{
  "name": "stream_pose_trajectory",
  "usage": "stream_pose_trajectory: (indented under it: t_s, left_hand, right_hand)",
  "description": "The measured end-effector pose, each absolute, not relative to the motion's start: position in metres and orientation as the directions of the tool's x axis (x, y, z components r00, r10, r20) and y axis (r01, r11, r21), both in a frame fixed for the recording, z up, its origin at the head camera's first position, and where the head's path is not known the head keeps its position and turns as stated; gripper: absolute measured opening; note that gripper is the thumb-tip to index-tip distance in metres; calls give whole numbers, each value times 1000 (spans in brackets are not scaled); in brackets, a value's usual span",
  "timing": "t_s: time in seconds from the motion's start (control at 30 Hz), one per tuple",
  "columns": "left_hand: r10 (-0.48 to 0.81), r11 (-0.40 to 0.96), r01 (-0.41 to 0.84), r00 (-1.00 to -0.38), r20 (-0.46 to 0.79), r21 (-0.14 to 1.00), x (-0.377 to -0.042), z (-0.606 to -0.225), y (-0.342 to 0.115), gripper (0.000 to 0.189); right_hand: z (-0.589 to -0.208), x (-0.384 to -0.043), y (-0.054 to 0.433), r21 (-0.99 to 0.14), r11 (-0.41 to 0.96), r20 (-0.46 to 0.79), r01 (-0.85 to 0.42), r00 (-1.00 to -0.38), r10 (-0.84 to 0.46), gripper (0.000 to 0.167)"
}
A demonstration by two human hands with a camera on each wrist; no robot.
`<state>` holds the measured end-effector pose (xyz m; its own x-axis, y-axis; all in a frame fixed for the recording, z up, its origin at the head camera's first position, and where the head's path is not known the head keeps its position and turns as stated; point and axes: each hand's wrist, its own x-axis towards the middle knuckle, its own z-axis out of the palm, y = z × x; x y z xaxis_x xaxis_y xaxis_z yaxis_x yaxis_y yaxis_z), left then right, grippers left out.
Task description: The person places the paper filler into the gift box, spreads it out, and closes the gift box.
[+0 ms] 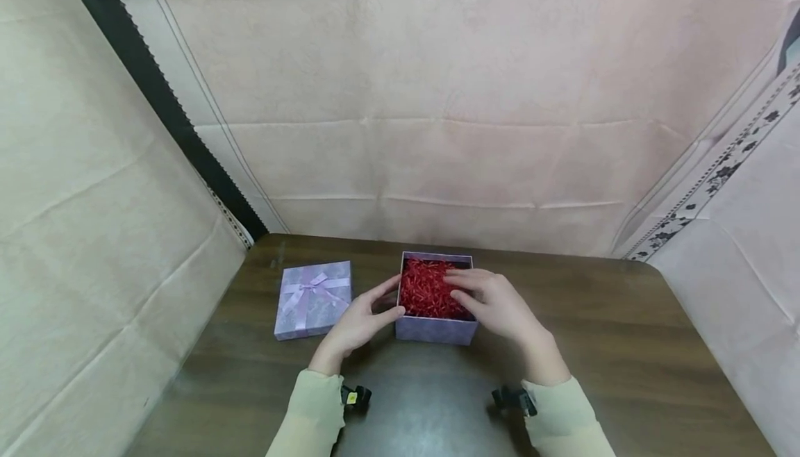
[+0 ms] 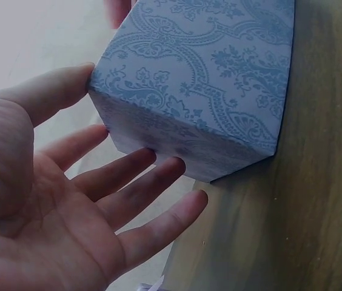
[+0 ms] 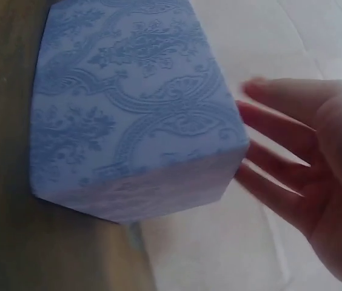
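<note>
A purple patterned gift box stands lidless on the table, filled with red shredded paper. My left hand is at its left side. In the left wrist view, the thumb of the left hand touches the front corner near the rim, and the long fingers spread loosely along the side wall. My right hand reaches over the right rim, its fingertips above or in the shredded paper; exact contact cannot be told. The right wrist view shows the box with the right hand beyond its top edge.
The square lilac lid, with a ribbon bow, lies on the table left of the box. Brown wood tabletop extends on both sides. Pale cloth hangs behind the table and along both sides.
</note>
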<state>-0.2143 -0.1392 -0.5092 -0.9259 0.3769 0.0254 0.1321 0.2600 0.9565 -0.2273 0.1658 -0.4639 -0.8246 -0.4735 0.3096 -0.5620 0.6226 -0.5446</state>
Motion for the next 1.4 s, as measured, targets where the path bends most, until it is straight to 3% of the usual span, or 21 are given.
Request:
stream_pose_trajectory:
  t_s: [0.2,0.37,0.6,0.77,0.9,1.1,1.4]
  left_hand:
    - [359,266,166,-931,62,950,-214,-506,-142,66]
    - [269,289,172,-959,93,942,-215,-500,-156,60]
    - [32,344,155,-988,153,926,-214,-490,-205,52]
    - [-181,393,47,-975,127,918,-214,-493,-250,51]
    - [-293,403,-87,-955,39,911,-213,-500,-279,62]
    - [-264,428,-265,-951,-161,864,-212,-514,-301,76]
    - [-225,462,-308,-948,-226,832,-210,-521,-305,80]
  right_hand:
    - [-486,-223,181,-739,543,283,-400,-915,-288,73]
    - [-501,-215,187,-826,469,186,-313,-936,-299,91]
    - [-507,-210,185,-812,470,189,-348,-917,-352,98]
    - [-507,-209,186,-790,509,166,-342,-919,-359,104]
    - [-507,-210,188,-787,518,154,-335,-920,-361,106]
    - [-510,-210,189,-803,511,132,-308,-927,-351,106]
    - [-510,-210,189,-813,500,124,-299,-927,-353,103]
